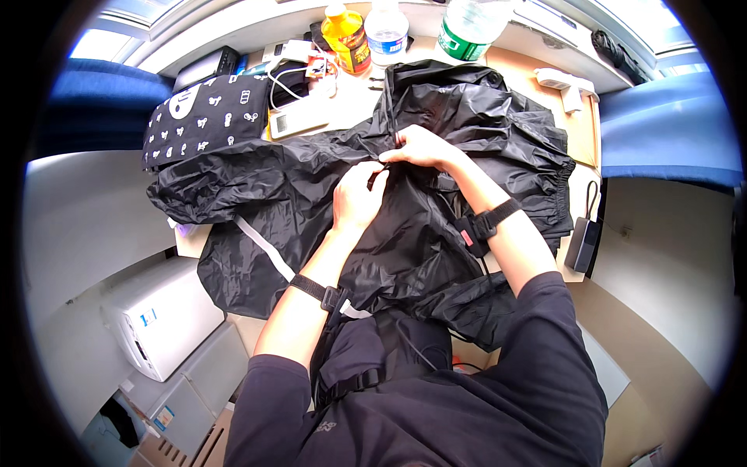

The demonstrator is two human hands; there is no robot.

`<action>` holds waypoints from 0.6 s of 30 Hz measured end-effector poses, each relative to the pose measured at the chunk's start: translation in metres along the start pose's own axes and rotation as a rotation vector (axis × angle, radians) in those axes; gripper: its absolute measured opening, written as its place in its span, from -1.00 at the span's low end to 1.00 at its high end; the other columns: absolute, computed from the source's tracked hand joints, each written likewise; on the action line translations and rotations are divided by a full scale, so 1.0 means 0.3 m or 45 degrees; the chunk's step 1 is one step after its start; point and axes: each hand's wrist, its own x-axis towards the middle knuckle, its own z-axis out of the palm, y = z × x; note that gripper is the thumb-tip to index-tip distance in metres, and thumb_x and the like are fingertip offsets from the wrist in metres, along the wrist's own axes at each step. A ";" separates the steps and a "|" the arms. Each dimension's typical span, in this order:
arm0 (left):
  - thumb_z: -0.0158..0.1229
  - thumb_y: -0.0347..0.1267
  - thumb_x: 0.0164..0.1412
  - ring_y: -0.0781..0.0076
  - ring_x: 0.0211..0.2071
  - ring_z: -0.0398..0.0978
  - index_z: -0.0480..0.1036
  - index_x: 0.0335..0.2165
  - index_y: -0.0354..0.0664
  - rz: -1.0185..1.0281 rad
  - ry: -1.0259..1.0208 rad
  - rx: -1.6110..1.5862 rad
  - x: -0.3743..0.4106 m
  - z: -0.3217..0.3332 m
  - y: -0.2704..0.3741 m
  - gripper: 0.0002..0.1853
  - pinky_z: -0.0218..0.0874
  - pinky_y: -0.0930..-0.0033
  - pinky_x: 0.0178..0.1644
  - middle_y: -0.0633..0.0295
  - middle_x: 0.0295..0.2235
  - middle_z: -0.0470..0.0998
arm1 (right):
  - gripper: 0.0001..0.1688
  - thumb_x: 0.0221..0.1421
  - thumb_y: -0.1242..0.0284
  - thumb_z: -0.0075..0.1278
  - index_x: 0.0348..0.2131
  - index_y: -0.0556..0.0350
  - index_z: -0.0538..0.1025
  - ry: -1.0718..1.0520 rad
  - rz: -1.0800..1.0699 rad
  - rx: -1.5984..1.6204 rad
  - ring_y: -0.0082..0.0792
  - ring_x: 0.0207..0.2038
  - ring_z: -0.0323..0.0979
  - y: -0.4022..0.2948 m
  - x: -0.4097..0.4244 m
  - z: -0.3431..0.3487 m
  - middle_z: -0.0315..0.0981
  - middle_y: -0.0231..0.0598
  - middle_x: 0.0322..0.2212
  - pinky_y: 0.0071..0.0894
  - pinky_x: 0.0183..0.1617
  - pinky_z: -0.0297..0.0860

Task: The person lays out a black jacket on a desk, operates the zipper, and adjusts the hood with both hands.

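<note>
A black waterproof jacket with a glossy, crumpled surface lies spread over the desk and hangs past its front edge. Near the middle of it, my left hand pinches a small dark part of its front, too small to make out. Just up and to the right, my right hand grips a fold of the same fabric, the fingertips partly hidden behind it. The two hands almost touch. A gathered elastic cuff shows at the jacket's right side, and a light grey strip crosses its left part.
Along the back stand a yellow-capped bottle, a clear bottle and a large green-labelled bottle. A patterned black cloth item sits at the left. A power strip and a dark device with a loop lie at the right.
</note>
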 end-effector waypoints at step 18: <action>0.28 -0.55 -0.04 0.22 -0.39 0.54 0.52 -0.42 -0.29 0.231 0.230 -0.040 -0.036 -0.027 -0.002 -0.88 0.37 0.35 -0.26 0.12 -0.44 0.56 | -0.74 0.12 0.38 0.10 -0.28 0.25 0.57 -0.241 -0.121 0.399 -0.75 -0.40 0.29 -0.010 -0.099 -0.026 0.49 -0.54 -0.47 -0.63 -0.26 0.30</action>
